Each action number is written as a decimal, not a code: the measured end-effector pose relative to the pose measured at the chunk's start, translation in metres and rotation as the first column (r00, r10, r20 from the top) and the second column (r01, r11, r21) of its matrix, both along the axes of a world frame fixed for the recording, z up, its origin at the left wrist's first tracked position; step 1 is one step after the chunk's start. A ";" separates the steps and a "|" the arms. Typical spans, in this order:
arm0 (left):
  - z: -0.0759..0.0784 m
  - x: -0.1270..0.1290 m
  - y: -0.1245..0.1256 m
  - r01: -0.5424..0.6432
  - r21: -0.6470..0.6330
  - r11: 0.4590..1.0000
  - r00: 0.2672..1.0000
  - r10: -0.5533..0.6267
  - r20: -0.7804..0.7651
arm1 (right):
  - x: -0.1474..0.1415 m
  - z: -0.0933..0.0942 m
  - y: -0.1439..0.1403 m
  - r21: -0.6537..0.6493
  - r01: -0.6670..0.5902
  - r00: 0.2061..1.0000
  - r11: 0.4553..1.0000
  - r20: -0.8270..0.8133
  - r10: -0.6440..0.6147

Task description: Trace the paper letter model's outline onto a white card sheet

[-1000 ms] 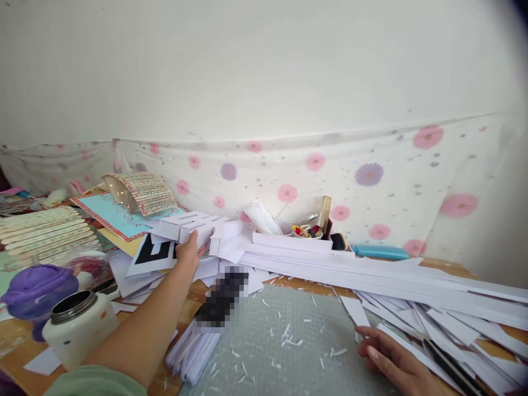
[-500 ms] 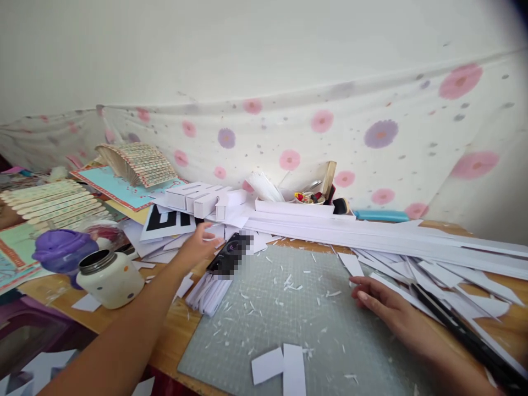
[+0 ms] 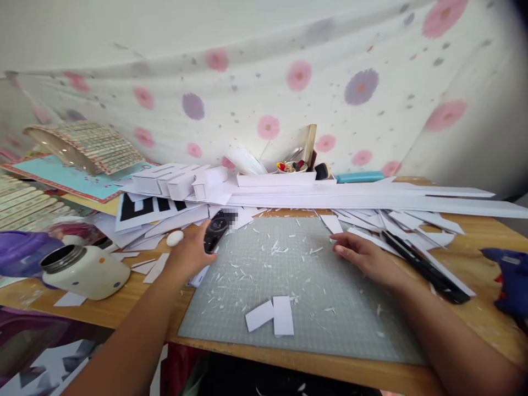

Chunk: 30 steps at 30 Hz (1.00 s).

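My left hand (image 3: 190,252) is at the left edge of the mat, its thumb and fingers curved apart along the side of a black phone (image 3: 215,230). Part of that phone is hidden by the hand, and whether it is gripped does not show clearly. Under the phone lies a bundle of white paper strips (image 3: 198,276). Over the right part of the grey cutting mat (image 3: 313,308), my right hand (image 3: 367,257) hovers or rests with fingers loosely stretched, holding nothing, close to a white paper piece (image 3: 331,224). Two white card rectangles (image 3: 282,315) lie at the mat's front.
Paper shavings (image 3: 278,248) litter the mat. At left stand a spotted white jar (image 3: 88,272) and a purple container (image 3: 18,250). White block letters (image 3: 177,180) and a tool box (image 3: 276,179) sit behind. A black bar-shaped tool (image 3: 424,269) and blue glue gun (image 3: 507,280) lie right.
My left hand has come down and nearer to me, to the phone's side. My right hand stays at the mat's right. The view has tilted down and turned right, bringing in the glue gun.
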<state>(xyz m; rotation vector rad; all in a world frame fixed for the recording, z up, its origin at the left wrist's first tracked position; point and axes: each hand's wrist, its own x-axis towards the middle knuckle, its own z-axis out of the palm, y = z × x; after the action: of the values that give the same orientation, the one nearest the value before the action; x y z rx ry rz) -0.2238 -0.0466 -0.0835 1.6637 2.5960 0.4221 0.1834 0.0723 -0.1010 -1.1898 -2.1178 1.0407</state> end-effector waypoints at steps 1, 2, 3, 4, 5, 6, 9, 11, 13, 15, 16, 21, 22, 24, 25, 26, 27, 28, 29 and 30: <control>-0.001 -0.006 0.000 -0.013 -0.002 1.000 1.000 0.013 -0.013 | 0.001 -0.002 0.001 0.009 0.007 1.000 1.000 0.003 -0.007; -0.001 -0.011 0.000 -0.017 0.002 1.000 1.000 0.017 -0.024 | 0.001 -0.004 0.002 0.016 0.015 1.000 1.000 0.006 -0.015; -0.001 -0.015 -0.001 -0.009 0.014 1.000 0.999 0.010 -0.035 | 0.002 -0.006 0.004 0.023 0.022 1.000 0.999 0.009 -0.023; 0.000 -0.016 -0.002 0.009 0.034 0.999 0.999 -0.007 -0.049 | 0.003 -0.007 0.005 0.034 0.030 0.999 0.999 0.013 -0.030; 0.001 -0.016 -0.005 0.033 0.063 0.997 0.997 -0.029 -0.065 | 0.003 -0.009 0.005 0.050 0.038 0.999 0.998 0.017 -0.039; 0.003 -0.012 -0.008 0.058 0.099 0.993 0.995 -0.050 -0.083 | 0.002 -0.009 0.004 0.068 0.049 0.999 0.996 0.019 -0.051; 0.009 0.019 -0.026 0.136 0.208 0.969 0.986 -0.111 -0.125 | -0.004 -0.003 -0.008 0.144 0.033 0.998 0.989 0.043 -0.040; 0.011 0.051 -0.043 0.226 0.210 0.951 0.973 -0.207 -0.107 | -0.012 0.008 -0.024 0.233 -0.157 0.984 0.960 0.117 0.133; 0.009 0.085 -0.060 0.433 0.135 0.891 0.899 -0.438 0.008 | -0.025 0.020 -0.044 0.280 -0.441 0.893 0.853 0.234 0.385; 0.002 0.113 -0.072 0.586 0.028 0.810 0.797 -0.582 0.162 | -0.040 0.028 -0.064 0.255 -0.630 0.771 0.733 0.318 0.552; -0.002 0.123 -0.075 0.601 0.018 0.799 0.783 -0.593 0.186 | -0.048 0.030 -0.073 0.243 -0.690 0.719 0.682 0.345 0.604; -0.013 0.124 -0.074 0.570 0.095 0.816 0.799 -0.577 0.167 | -0.078 0.027 -0.091 0.229 -0.789 0.608 0.570 0.428 0.669; -0.011 0.115 -0.074 0.543 0.134 0.829 0.814 -0.559 0.160 | -0.081 0.025 -0.090 0.215 -0.783 0.610 0.583 0.447 0.654; -0.005 0.093 -0.076 0.443 0.236 0.865 0.865 -0.482 0.140 | -0.083 0.024 -0.087 0.178 -0.748 0.631 0.640 0.488 0.603; -0.002 0.081 -0.079 0.357 0.302 0.884 0.901 -0.412 0.139 | -0.083 0.023 -0.084 0.162 -0.720 0.647 0.674 0.508 0.569; 0.000 0.068 -0.084 0.251 0.369 0.895 0.933 -0.325 0.154 | -0.082 0.023 -0.081 0.152 -0.688 0.665 0.710 0.523 0.533; 0.002 0.057 -0.090 0.112 0.436 0.893 0.952 -0.222 0.210 | -0.082 0.023 -0.077 0.143 -0.651 0.687 0.746 0.530 0.498; 0.001 0.047 -0.096 -0.034 0.482 0.875 0.944 -0.130 0.304 | -0.082 0.023 -0.074 0.133 -0.611 0.709 0.780 0.529 0.466; 0.000 0.040 -0.102 -0.157 0.512 0.845 0.913 -0.073 0.401 | -0.085 0.024 -0.072 0.123 -0.571 0.734 0.812 0.521 0.436; -0.003 0.034 -0.108 -0.250 0.528 0.812 0.869 -0.053 0.492 | -0.089 0.025 -0.072 0.112 -0.532 0.756 0.839 0.508 0.412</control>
<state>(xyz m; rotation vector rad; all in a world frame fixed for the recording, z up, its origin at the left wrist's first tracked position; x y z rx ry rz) -0.1899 -0.1541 -0.0862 1.2661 2.2791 1.5522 0.0944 0.0006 -0.0762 -0.8410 -2.9476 0.6756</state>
